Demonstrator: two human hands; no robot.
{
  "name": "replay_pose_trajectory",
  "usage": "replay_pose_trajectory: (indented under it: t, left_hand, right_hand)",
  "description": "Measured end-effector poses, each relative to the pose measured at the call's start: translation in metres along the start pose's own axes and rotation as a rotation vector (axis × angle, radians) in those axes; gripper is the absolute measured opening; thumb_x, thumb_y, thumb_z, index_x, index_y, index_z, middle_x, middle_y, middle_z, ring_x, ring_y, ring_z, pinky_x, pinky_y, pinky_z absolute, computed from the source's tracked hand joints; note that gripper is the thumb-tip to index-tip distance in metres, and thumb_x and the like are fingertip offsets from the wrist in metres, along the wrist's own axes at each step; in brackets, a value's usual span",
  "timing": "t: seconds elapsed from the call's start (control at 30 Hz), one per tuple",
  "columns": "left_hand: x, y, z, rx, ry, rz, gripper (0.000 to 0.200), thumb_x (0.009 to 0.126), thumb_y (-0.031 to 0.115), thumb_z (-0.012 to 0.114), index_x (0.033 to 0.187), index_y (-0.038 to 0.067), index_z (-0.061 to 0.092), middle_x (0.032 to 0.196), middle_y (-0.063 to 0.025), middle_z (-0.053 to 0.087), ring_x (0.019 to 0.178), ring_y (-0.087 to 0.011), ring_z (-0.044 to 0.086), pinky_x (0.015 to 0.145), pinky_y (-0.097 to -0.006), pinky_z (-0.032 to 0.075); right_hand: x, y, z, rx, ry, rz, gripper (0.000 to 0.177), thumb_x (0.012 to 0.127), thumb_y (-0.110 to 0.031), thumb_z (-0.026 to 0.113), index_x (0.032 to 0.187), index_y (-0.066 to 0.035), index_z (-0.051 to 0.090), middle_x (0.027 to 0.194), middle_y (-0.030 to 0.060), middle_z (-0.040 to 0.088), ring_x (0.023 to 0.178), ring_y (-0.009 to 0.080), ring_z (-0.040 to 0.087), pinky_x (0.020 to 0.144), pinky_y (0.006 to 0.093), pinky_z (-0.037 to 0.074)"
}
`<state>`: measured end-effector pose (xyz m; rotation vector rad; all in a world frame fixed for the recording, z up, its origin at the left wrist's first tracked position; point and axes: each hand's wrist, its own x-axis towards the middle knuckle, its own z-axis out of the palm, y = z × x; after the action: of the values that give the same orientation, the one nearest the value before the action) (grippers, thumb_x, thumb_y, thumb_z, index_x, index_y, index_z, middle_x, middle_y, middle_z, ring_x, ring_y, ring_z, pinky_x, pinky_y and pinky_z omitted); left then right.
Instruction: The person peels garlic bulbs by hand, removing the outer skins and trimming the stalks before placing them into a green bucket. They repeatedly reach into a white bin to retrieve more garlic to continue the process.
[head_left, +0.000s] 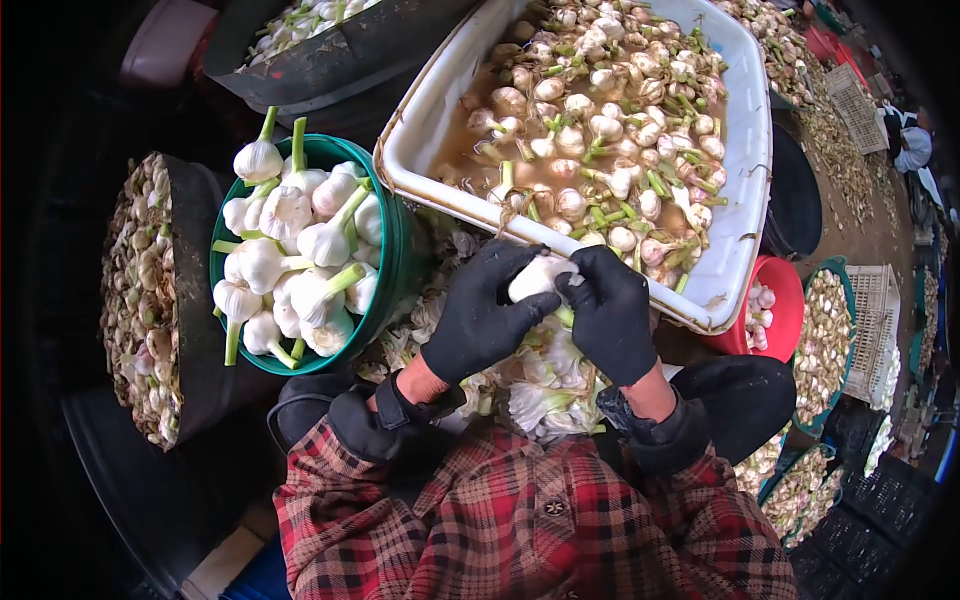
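Observation:
Both my hands wear black gloves and meet at the centre of the view. My left hand (482, 312) and my right hand (610, 310) together grip one white garlic bulb (538, 277), its pale green stem pointing down between the palms. Just beyond the bulb is the near rim of a white tub (745, 190) holding murky water and many unpeeled garlic bulbs. To the left stands a green bucket (398, 262) heaped with clean white garlic. Peeled skins (545, 385) pile in my lap under the hands.
A dark container of dry garlic scraps (140, 295) sits at far left. A red bowl (782, 305) with a few bulbs lies right of the tub. More baskets and crates of garlic (865, 320) line the right side, where another person (912, 145) is at work.

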<state>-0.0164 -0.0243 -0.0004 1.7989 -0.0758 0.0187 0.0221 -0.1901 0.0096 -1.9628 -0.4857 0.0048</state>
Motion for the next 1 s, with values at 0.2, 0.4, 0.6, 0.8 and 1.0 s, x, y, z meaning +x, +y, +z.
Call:
replay_pose_trajectory:
  t: [0.2, 0.4, 0.6, 0.8, 1.0]
  left_hand:
    - [-0.005, 0.001, 0.004, -0.567, -0.020, -0.112, 0.062, 0.073, 0.015, 0.078, 0.127, -0.002, 0.053, 0.107, -0.0105, 0.061, 0.099, -0.0172, 0.057, 0.085, -0.0307, 0.047]
    - [-0.004, 0.013, -0.023, -1.065, -0.325, -0.310, 0.066, 0.075, 0.022, 0.069, 0.131, -0.003, 0.046, 0.106, -0.0212, 0.061, 0.098, -0.0290, 0.063, 0.075, -0.0343, 0.054]
    - [0.005, 0.020, -0.036, -1.115, -0.006, -0.314, 0.031, 0.088, 0.022, 0.059, 0.107, -0.003, 0.059, 0.099, -0.0177, 0.063, 0.087, -0.0244, 0.065, 0.069, -0.0330, 0.053]
    - [0.006, 0.013, -0.021, -0.642, -0.142, -0.275, 0.024, 0.091, 0.012, 0.053, 0.109, -0.004, 0.057, 0.111, -0.0146, 0.063, 0.072, -0.0180, 0.064, 0.065, -0.0290, 0.051]
    - [0.006, 0.005, -0.021, -0.593, -0.225, -0.284, 0.025, 0.091, 0.008, 0.054, 0.112, -0.004, 0.057, 0.111, -0.0153, 0.064, 0.076, -0.0178, 0.063, 0.065, -0.0305, 0.052]
  right_hand:
    - [0.004, 0.005, -0.003, -0.072, 0.065, 0.119, 0.006, 0.083, -0.005, 0.062, 0.083, -0.001, 0.057, 0.069, 0.0185, 0.060, 0.064, 0.0358, 0.059, 0.056, 0.0394, 0.044]
    - [0.009, 0.017, -0.027, -0.228, 0.135, 0.084, 0.005, 0.085, -0.006, 0.059, 0.085, -0.002, 0.057, 0.070, 0.0186, 0.060, 0.065, 0.0370, 0.059, 0.058, 0.0410, 0.044]
    - [0.016, -0.004, -0.082, -0.071, -0.887, 0.030, 0.032, 0.072, -0.022, 0.077, 0.096, -0.004, 0.066, 0.080, 0.0130, 0.066, 0.077, 0.0281, 0.066, 0.070, 0.0338, 0.051]
    - [0.096, 0.047, -0.051, -0.614, -0.618, -0.056, 0.038, 0.078, -0.025, 0.070, 0.109, -0.005, 0.061, 0.101, 0.0161, 0.063, 0.087, 0.0332, 0.063, 0.079, 0.0399, 0.050]
    - [0.139, 0.102, 0.004, -0.964, -0.953, 0.036, 0.054, 0.074, -0.025, 0.066, 0.123, -0.007, 0.054, 0.116, 0.0179, 0.060, 0.107, 0.0337, 0.059, 0.091, 0.0407, 0.047]
